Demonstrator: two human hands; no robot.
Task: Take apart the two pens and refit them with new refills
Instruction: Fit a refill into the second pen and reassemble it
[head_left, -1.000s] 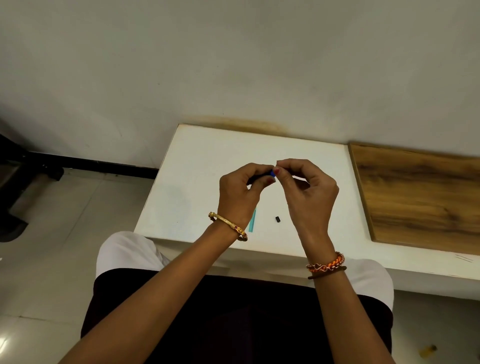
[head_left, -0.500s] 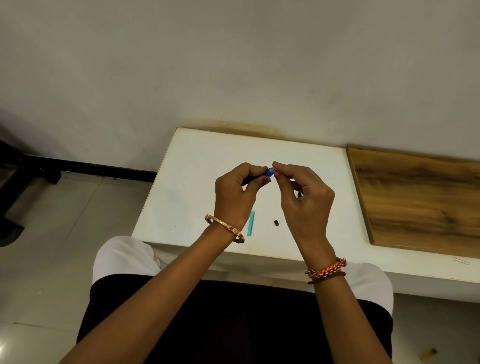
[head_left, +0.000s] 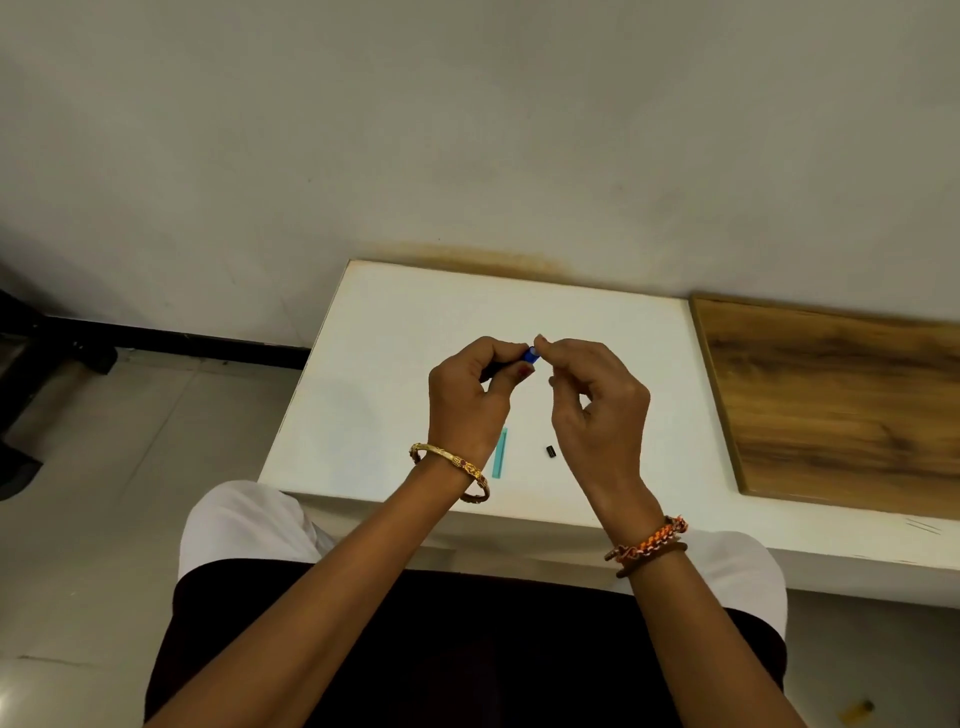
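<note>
Pens first: only one shows, a dark pen (head_left: 511, 361) with a blue end, held up over the white desk (head_left: 395, 364) and not touching it. From the left, my left hand (head_left: 470, 400) has its fingers curled round the barrel, thumb pressed along the underside, wrist cocked back under a gold bangle (head_left: 451, 467). Below it on the desk lies a teal strip (head_left: 500, 453), probably a refill, though I cannot be sure, and just beside that a small black piece (head_left: 550, 451), too small to name. Further right, my right hand (head_left: 597, 395) pinches at the blue end with thumb and forefinger tips, the other fingers loosely folded, a braided orange band (head_left: 647, 540) at the wrist. I judge this to be the step of working that end piece loose. To do it well I would keep the left grip firm and steady, twist with small turns from the right fingertips, and stay low over the desk so a dropped part lands close.
</note>
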